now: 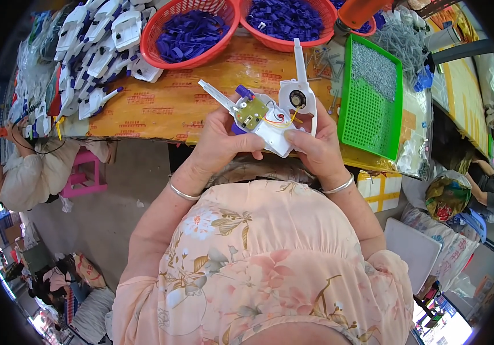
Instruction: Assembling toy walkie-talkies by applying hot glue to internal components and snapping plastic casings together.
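Note:
Over the table's near edge I hold an opened white plastic toy housing in two halves. My left hand (227, 138) is closed on the circuit-board half (278, 140), thumb along its lower edge. This half carries a green circuit board (251, 113), a purple cylindrical part (244, 91) and a long narrow white arm. My right hand (319, 144) is closed round the speaker half (307, 115), its thumb pressing the white piece of the other half. A round black speaker (297, 99) sits in that half. Thin red, yellow and dark wires link the halves. Fingers beneath are hidden.
Red baskets (150, 49) of purple parts stand at the back. White-and-purple housings (94, 52) pile up at left. A green tray (397, 115) of small screws lies right, beside loose long screws (405, 37). One person works at far left, another at far right.

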`<state>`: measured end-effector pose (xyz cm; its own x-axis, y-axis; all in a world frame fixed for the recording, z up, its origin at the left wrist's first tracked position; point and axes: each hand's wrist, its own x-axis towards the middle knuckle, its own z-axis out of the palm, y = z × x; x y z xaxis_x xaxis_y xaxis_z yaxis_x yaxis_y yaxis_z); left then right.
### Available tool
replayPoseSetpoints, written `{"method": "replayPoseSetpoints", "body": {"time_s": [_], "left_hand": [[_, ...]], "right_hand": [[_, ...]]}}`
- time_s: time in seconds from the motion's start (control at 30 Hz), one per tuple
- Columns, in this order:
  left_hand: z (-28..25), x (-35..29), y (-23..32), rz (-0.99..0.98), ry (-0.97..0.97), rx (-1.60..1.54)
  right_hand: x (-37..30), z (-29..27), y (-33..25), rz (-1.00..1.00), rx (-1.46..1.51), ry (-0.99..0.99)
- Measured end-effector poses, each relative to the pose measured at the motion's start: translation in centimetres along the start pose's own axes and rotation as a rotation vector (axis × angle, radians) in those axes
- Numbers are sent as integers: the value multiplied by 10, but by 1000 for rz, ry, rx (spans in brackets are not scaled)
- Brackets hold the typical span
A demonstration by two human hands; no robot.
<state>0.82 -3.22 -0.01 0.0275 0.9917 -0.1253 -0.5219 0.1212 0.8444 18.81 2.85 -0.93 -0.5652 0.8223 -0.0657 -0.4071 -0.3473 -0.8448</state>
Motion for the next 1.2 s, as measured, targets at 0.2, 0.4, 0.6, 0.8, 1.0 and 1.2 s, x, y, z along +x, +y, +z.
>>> {"method": "replayPoseSetpoints", "body": {"time_s": [0.2, 0.4, 0.6, 0.8, 1.0, 1.2], "left_hand": [[5, -2, 5, -49, 70, 17], [7, -4, 3, -30, 54, 68], [7, -4, 5, -69, 91, 49], [7, -7, 10, -128, 104, 143], [5, -13, 11, -86, 180, 110], [1, -14, 7, -45, 138, -28]], "right_hand": [[-1, 7, 1, -35, -179, -17], [-2, 11, -2, -90, -299, -65], [-2, 10, -1, -70, -355, -52], [-2, 12, 1, -82, -354, -62], [-1, 14, 6, -144, -334, 32], [-1, 16, 6, -174, -342, 103]]}}
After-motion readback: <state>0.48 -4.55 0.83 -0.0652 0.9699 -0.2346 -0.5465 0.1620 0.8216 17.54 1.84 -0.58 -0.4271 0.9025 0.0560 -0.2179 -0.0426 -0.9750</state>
